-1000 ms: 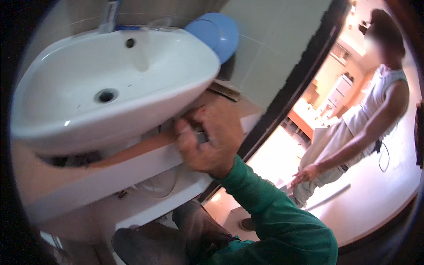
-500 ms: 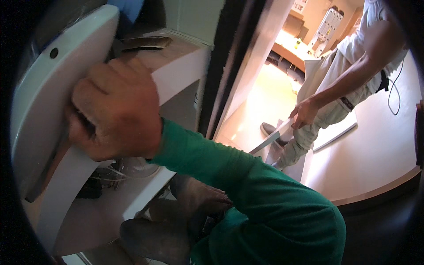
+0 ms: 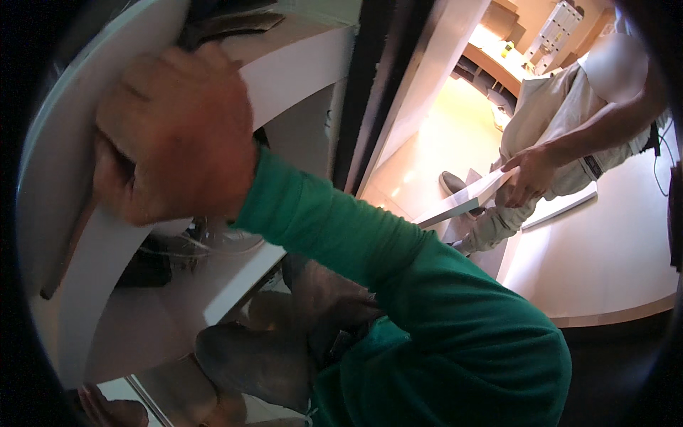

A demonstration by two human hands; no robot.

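My right hand (image 3: 174, 135), at the end of a green sleeve, is curled into a fist against the side of a glossy white basin (image 3: 53, 156). From beneath the fist runs a thin brown strip (image 3: 75, 252) along the basin's lower edge; whether the fingers grip it is hidden. Under the basin is a white curved vanity counter (image 3: 306, 67), with a flat dark scrap (image 3: 242, 25) lying on its top. What seems to be my left hand (image 3: 114, 411) shows only partly at the lower left edge, its fingers mostly cut off.
Beyond a dark door frame (image 3: 380, 92) at right, another person's hand (image 3: 533, 171) holds a white panel (image 3: 455, 206). Dark items and thin wires lie on the shelf below the counter. A ladder (image 3: 555, 32) stands in the lit room behind.
My right fist has shifted slightly up and left in the picture, and the view has tilted. More of the hand at lower left shows. The other person's panel has risen a little.
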